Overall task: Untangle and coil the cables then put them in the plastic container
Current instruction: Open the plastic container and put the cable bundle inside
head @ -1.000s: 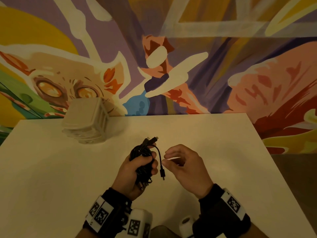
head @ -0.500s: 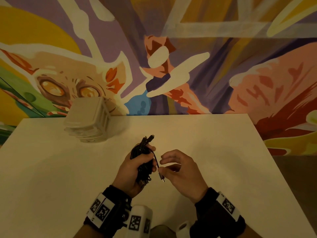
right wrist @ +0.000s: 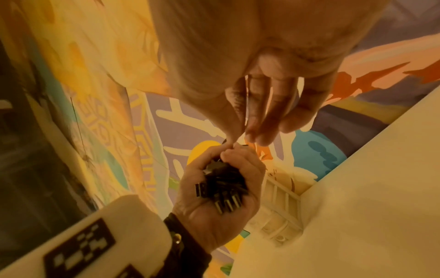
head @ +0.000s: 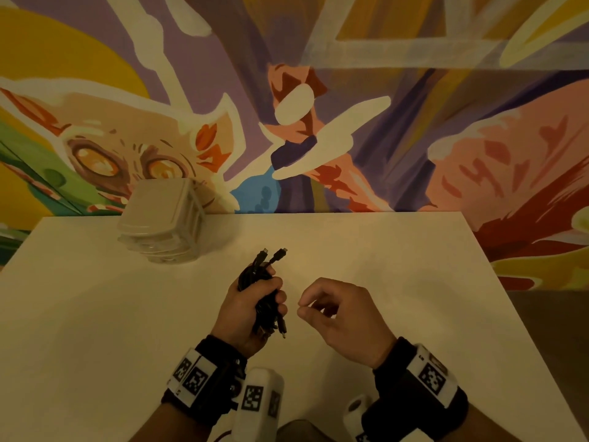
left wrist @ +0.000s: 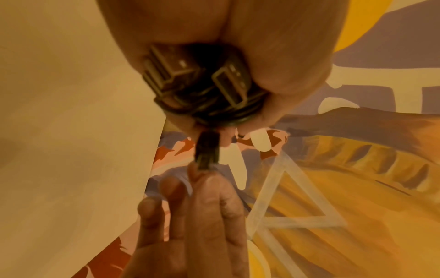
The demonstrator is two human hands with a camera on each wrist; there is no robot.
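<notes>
Two hands [head: 248, 311] — one bundle of black cables [head: 261, 282], one plastic container [head: 162, 218], one white table [head: 382, 266].

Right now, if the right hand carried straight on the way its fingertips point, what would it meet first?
The right hand points leftward at the cable bundle gripped in the left hand. It would likely touch the left fingers around the bundle first; depth is unclear.

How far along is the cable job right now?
Done, it seems: the black cables are gathered into one bundle, gripped by the left hand, connectors sticking out both ends. In hand: the right hand hovers beside it, fingers curled, apparently holding nothing. Left: the bundle still has to go into the plastic container, which lies tipped on the table's far left.
</notes>
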